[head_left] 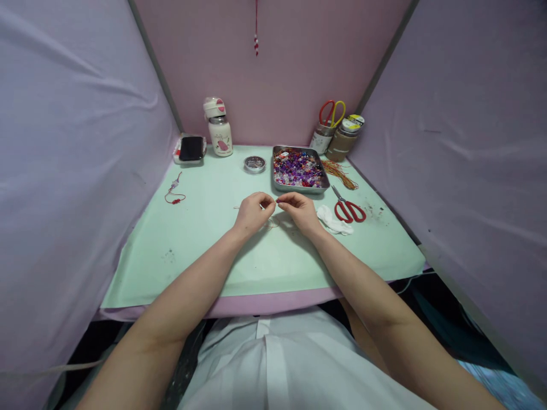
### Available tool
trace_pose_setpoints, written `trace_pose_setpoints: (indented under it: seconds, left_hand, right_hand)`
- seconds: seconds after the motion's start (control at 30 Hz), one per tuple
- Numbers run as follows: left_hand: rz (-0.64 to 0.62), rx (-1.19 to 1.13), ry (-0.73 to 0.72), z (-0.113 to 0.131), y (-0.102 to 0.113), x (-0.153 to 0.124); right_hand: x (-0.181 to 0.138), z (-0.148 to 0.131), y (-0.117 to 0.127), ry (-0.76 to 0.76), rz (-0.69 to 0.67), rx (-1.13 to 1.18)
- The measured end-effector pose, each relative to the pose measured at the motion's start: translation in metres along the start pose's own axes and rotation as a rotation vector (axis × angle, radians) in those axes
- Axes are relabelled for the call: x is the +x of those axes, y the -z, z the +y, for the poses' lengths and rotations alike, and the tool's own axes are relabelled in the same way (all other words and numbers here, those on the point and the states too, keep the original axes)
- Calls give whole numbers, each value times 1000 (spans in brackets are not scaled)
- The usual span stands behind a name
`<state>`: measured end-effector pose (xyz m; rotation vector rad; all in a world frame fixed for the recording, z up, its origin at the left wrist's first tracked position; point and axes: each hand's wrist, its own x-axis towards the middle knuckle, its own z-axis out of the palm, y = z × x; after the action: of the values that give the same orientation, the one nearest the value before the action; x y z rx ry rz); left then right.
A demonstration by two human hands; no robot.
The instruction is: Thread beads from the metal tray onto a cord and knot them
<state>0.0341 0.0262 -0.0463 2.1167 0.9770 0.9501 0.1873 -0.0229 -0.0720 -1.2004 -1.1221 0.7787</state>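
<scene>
Mid-worktop [205,250], our left hand [253,212] and right hand [301,209] pinched a thread [273,224]. The spool [347,136] label was unreadable, and room lay open toward the front edge.

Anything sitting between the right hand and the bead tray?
Nothing visible. The right hand and left hand pinch a thin cord just in front of the bead tray, with only green mat between. The red scissors and white cloth lie off to the right, outside that path.
</scene>
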Motion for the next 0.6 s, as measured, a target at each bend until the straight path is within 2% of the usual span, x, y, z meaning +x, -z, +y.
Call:
trace_pose_setpoints:
  seconds: [0.6]
  left_hand:
    - [26, -20, -10, 1, -1, 0]
  right_hand:
    - [-1, -4, 0, 18, 4, -22]
